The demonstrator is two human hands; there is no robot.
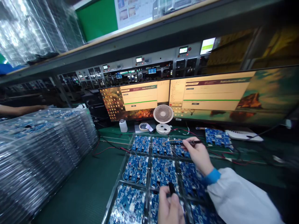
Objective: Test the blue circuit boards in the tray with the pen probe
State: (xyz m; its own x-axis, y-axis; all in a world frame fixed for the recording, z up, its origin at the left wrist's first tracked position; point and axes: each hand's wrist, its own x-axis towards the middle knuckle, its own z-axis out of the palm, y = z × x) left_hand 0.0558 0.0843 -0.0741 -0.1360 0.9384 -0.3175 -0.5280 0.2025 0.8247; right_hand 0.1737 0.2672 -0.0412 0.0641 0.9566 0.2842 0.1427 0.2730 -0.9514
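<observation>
- One view only: the head camera is looking forward and down from the wearer's head.
- It is sitting close over the blue circuit boards [163, 171].
- It is facing the two monitors [168, 96] across the bench [93, 180].

A: What's cut off?
B: The left hand [169, 207], at the bottom edge; its fingers hide most of a black tool [171, 187].
A: Anything unclear?
B: The screen [140, 98] text is too small to read, and the tray stacks [35, 149] are blurred. I can't tell where the pen [193, 142] in the right hand [198, 154] touches.

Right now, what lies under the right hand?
Under the right hand, which grips a thin black tool, lie blue circuit boards in a clear tray. The board parts directly beneath hand and white sleeve are hidden.
</observation>
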